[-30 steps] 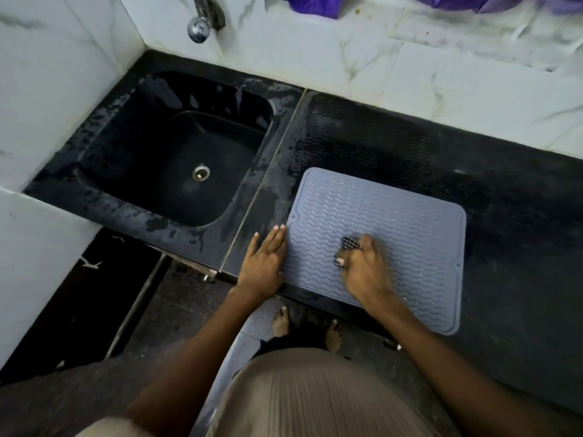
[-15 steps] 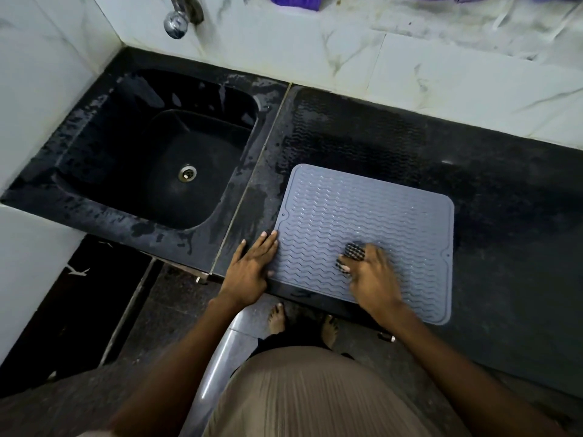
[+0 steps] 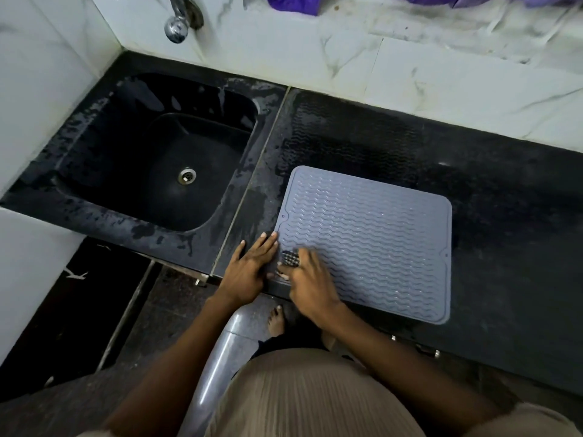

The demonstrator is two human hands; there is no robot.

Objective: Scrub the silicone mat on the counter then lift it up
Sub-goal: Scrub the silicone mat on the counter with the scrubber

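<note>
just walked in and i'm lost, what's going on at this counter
A person is scrubbing a grey wavy-ribbed silicone mat that lies flat on the wet black stone counter. The right hand grips a small dark knobbly scrubber at the mat's near left corner, while the left hand presses flat on that edge. The mat is not lifted yet.

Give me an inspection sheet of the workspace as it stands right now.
Surface: black counter, wet patches and a wavy imprint behind the mat.
Job's things: grey silicone mat lying flat at the counter's front edge; dark scrubber on its near left corner.
Clutter: nothing seen.
Grippers: left hand flat, fingers straight at the mat's left edge; right hand grips the scrubber.
Cables: nothing seen.
Surroundings: black sink at left, chrome tap, marble wall, purple cloth.
</note>
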